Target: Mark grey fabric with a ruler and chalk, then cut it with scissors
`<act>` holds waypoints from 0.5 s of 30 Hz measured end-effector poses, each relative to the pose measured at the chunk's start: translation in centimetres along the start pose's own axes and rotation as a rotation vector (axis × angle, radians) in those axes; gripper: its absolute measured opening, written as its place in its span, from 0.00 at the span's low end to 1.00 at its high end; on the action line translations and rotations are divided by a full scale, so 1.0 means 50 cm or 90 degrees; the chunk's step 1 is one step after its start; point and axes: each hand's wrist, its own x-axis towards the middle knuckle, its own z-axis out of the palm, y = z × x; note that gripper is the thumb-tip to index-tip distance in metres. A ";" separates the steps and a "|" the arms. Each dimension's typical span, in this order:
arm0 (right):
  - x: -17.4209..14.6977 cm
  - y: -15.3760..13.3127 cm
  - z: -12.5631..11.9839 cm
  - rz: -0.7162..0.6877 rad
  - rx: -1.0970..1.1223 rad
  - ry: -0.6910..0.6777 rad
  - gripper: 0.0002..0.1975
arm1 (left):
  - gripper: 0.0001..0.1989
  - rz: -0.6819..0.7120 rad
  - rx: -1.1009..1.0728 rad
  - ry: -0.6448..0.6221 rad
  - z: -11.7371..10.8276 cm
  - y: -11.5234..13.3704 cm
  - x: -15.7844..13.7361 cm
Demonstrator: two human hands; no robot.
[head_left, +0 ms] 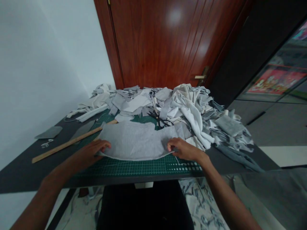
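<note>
1. My left hand [97, 147] has its fingers curled nearly closed on the cloth's near edge, at 8 o'clock from the cloth's middle.
2. My right hand [181, 148] pinches that same edge at 4 o'clock, thumb and forefinger drawn together.
3. Between them is one grey cloth [134, 139], its near edge bowing towards me at 6 o'clock. Its corners are partly hidden by my hands.
4. Under it is one green cutting mat [139, 168], mostly covered; a gridded strip shows at 6 o'clock.
5. One wooden strip [69, 143] runs out at 9 o'clock, the cloth's far corner lying over part of it.
6. One pair of black scissors [159, 119] sits just beyond the cloth at 1 o'clock, dark and hard to make out against the fabric scraps [192, 108].
7. Those scraps heap from 11 round to 3 o'clock, too tangled for me to count.
8. Two flat grey pieces [51, 132] lie at 9 to 10 o'clock.
9. One door [158, 44] stands at 12 o'clock, its top cut off.
</note>
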 end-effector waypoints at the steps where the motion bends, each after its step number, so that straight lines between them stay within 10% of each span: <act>1: -0.012 0.002 0.012 0.017 0.030 -0.031 0.12 | 0.17 -0.002 -0.030 -0.027 0.018 -0.014 -0.019; 8: -0.044 -0.030 0.037 0.030 0.077 -0.086 0.06 | 0.24 -0.081 -0.085 -0.019 0.022 -0.084 -0.089; 15: 0.025 -0.015 -0.005 -0.013 0.050 -0.013 0.08 | 0.31 -0.175 -0.091 -0.103 -0.027 -0.042 -0.083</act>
